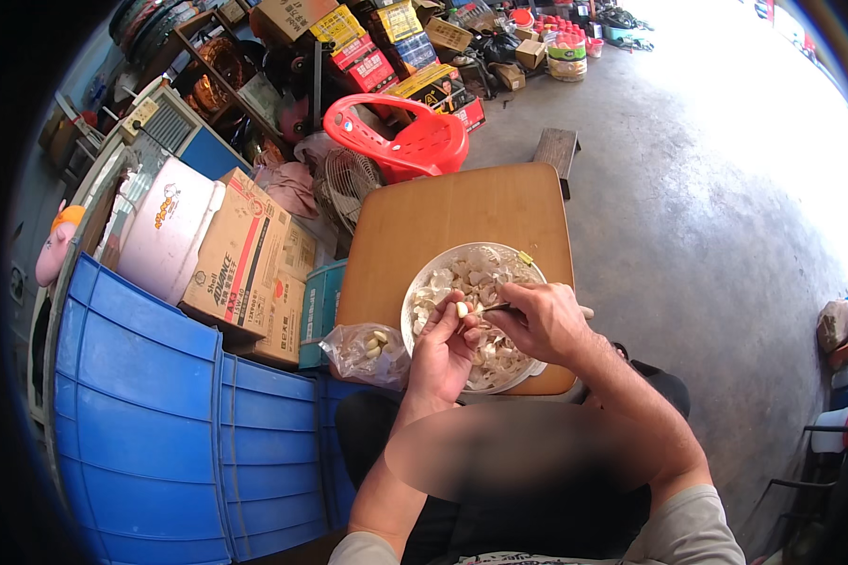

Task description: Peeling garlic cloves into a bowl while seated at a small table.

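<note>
Between the fingertips of my left hand is a pale garlic clove. My right hand grips a small dark tool, probably a knife, whose tip points left at the clove. Most of its handle is hidden by my fingers. Both hands are over a round white plastic basket that holds papery garlic skins and stands on a wooden-topped table. At the table's near left corner, a clear plastic bag contains several peeled cloves.
Blue plastic bins and cardboard cartons line my left side. Beyond the table are a red plastic chair, a fan with a wire guard and a low wooden bench. Stacked boxes stand further back on the concrete floor.
</note>
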Action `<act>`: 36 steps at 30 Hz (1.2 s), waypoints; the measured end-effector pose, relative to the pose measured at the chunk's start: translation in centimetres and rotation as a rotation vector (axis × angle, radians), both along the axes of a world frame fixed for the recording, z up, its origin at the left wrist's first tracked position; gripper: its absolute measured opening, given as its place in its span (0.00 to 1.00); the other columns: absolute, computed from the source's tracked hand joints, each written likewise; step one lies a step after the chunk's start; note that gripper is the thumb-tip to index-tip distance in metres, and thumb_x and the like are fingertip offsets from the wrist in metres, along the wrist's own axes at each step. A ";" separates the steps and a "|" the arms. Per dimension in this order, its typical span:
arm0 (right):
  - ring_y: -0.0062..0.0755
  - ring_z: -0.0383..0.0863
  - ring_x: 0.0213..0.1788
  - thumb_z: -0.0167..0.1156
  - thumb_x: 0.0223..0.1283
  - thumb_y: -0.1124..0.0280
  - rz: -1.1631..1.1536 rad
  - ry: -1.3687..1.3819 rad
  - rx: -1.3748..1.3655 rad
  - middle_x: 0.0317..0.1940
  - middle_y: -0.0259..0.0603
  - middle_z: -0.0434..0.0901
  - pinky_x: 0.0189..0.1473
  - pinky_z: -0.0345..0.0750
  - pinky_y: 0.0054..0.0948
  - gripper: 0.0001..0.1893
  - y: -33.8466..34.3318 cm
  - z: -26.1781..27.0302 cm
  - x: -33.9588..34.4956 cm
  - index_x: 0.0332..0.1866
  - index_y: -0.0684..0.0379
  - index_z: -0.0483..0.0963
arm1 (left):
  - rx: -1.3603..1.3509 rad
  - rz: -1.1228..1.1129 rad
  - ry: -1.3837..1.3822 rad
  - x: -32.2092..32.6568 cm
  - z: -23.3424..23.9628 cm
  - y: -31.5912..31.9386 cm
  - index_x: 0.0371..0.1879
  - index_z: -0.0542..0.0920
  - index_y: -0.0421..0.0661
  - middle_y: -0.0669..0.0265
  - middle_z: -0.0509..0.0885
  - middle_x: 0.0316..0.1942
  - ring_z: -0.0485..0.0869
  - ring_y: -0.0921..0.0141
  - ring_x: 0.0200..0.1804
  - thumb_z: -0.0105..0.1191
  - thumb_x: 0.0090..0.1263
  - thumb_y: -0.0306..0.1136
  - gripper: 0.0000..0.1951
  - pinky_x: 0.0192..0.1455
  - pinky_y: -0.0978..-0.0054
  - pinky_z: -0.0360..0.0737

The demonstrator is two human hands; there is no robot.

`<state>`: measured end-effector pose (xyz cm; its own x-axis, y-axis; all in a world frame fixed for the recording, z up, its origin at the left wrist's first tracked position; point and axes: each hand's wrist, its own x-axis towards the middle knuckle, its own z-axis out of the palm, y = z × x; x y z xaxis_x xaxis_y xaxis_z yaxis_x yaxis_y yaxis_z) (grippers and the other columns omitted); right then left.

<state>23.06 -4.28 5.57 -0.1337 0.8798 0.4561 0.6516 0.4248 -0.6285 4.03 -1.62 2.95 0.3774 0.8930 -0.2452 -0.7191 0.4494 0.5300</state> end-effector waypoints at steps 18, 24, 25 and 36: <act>0.54 0.81 0.26 0.67 0.58 0.64 -0.044 0.015 -0.024 0.22 0.48 0.80 0.29 0.76 0.45 0.14 0.2 0.0 -0.1 0.27 0.61 0.72 | -0.140 0.065 -0.057 -0.3 -1.4 0.7 0.51 0.78 0.42 0.63 0.80 0.39 0.79 0.73 0.38 0.51 0.79 0.36 0.11 0.36 0.80 0.79; 0.53 0.83 0.30 0.66 0.59 0.65 -0.145 -0.043 -0.072 0.25 0.47 0.81 0.33 0.78 0.46 0.12 0.6 -1.1 -0.1 0.33 0.61 0.72 | 0.008 0.060 0.051 -0.3 -1.2 0.4 0.53 0.79 0.42 0.66 0.83 0.41 0.84 0.74 0.43 0.54 0.77 0.28 0.09 0.39 0.80 0.81; 0.53 0.83 0.31 0.65 0.59 0.66 -0.172 -0.058 -0.076 0.26 0.47 0.81 0.35 0.78 0.47 0.11 0.7 -1.3 -0.1 0.35 0.62 0.72 | 0.008 0.058 0.050 0.0 -0.9 0.2 0.53 0.79 0.42 0.66 0.83 0.41 0.84 0.74 0.43 0.54 0.77 0.28 0.09 0.39 0.80 0.81; 0.52 0.84 0.33 0.63 0.61 0.69 -0.003 0.059 0.015 0.30 0.48 0.82 0.34 0.78 0.45 0.08 -0.2 0.0 -0.6 0.41 0.61 0.76 | 0.278 0.090 0.479 1.1 0.2 -1.4 0.50 0.79 0.43 0.66 0.86 0.44 0.86 0.75 0.46 0.55 0.75 0.26 0.08 0.45 0.81 0.85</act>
